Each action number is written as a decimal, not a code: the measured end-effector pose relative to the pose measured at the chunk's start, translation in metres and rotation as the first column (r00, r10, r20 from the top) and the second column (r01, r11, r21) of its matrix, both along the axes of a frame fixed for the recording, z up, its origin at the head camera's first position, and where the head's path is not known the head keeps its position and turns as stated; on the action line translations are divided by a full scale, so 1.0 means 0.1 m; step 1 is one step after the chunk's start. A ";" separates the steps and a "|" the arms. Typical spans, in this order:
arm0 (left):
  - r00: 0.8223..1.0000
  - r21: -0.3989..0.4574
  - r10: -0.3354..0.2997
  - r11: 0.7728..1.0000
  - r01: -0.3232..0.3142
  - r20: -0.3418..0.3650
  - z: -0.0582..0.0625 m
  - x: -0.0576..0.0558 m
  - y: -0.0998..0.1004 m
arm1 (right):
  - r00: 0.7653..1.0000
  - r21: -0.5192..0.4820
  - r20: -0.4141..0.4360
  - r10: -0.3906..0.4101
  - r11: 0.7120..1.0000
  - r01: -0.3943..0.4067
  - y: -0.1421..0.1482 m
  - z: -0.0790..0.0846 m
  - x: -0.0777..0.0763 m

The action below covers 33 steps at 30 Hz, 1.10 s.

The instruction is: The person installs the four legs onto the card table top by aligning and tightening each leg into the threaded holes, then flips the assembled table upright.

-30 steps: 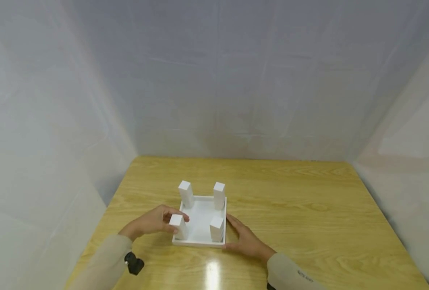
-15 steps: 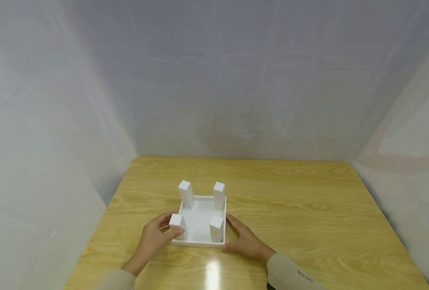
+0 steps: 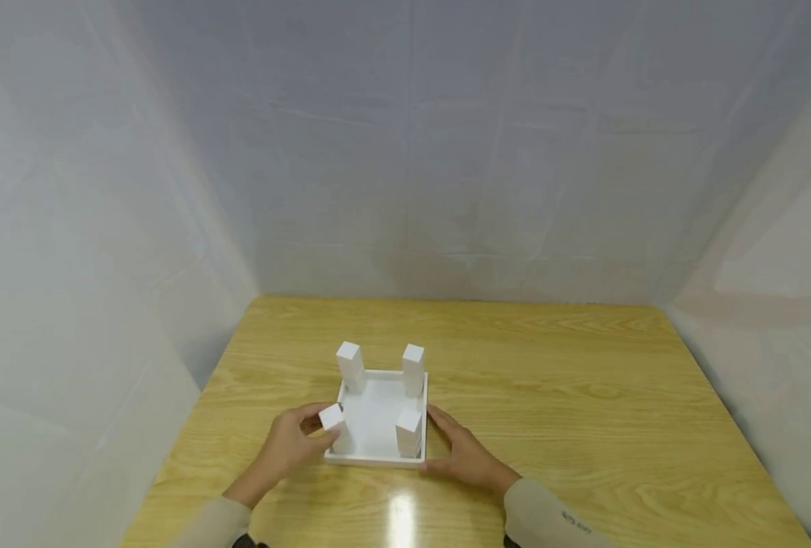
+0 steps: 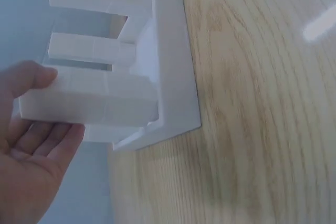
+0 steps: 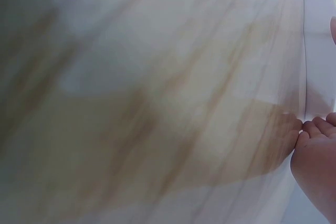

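A square white tray (image 3: 374, 461) sits on the wooden table with a white stack of blocks upright in each corner. My left hand (image 3: 290, 441) pinches the top block (image 3: 332, 415) of the near-left stack between thumb and fingers. In the left wrist view, seams show along that stack (image 4: 131, 95), whose foot is inside the tray corner. My right hand (image 3: 470, 457) lies along the tray's right side, fingers extended and thumb at the front right corner. In the right wrist view, its fingertips (image 5: 311, 128) meet the tray wall (image 5: 319, 66).
The other stacks stand at the tray's far left (image 3: 352, 367), far right (image 3: 413, 369) and near right (image 3: 408, 434) corners. White sheeting (image 3: 446, 190) hangs behind the table (image 3: 549, 380) and on both sides.
My left hand has shifted from the outer left side of the near-left stack toward its front, now with its top block slightly turned and tilted left. The right hand stays in place.
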<state>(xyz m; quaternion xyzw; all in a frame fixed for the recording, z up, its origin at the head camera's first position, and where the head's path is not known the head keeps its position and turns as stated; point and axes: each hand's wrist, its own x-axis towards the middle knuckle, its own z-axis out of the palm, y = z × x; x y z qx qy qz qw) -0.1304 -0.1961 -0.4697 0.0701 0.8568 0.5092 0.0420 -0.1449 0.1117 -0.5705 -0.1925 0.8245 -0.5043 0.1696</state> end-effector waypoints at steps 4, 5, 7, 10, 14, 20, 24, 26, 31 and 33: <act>0.982 0.016 -0.162 0.987 0.161 0.094 0.01 -0.13 -0.15 | 1.000 0.005 -0.004 0.000 1.000 0.000 0.00 0.01 0.00; 0.973 0.021 -0.201 0.980 0.200 0.110 0.02 -0.17 -0.18 | 1.000 0.005 -0.006 0.000 1.000 0.000 0.00 0.01 0.00; 0.953 0.043 -0.271 0.963 0.268 0.137 0.03 -0.23 -0.23 | 1.000 0.009 -0.014 0.000 1.000 0.000 0.00 0.02 0.00; 0.917 0.080 -0.363 0.932 0.355 0.164 0.05 -0.29 -0.27 | 1.000 0.013 -0.017 0.001 1.000 0.000 0.00 0.02 0.00; 0.869 0.152 -0.454 0.890 0.431 0.195 0.07 -0.36 -0.30 | 1.000 0.012 -0.018 0.000 1.000 0.000 0.00 0.02 0.00; 0.829 0.230 -0.515 0.853 0.469 0.219 0.09 -0.41 -0.32 | 1.000 0.012 -0.013 0.004 1.000 -0.004 -0.01 0.01 0.00; 0.822 0.244 -0.522 0.848 0.471 0.226 0.10 -0.42 -0.32 | 1.000 0.009 -0.014 0.003 1.000 -0.003 -0.01 0.01 0.00; 0.824 0.244 -0.516 0.852 0.463 0.236 0.10 -0.41 -0.32 | 1.000 0.008 -0.014 0.003 1.000 -0.002 -0.01 0.01 0.00; 0.853 0.214 -0.470 0.878 0.427 0.227 0.05 -0.39 -0.31 | 1.000 0.017 -0.025 0.002 1.000 -0.001 -0.01 0.02 0.00; 0.881 0.190 -0.419 0.904 0.383 0.219 0.01 -0.34 -0.29 | 1.000 0.018 -0.031 0.003 1.000 -0.002 0.00 0.02 0.01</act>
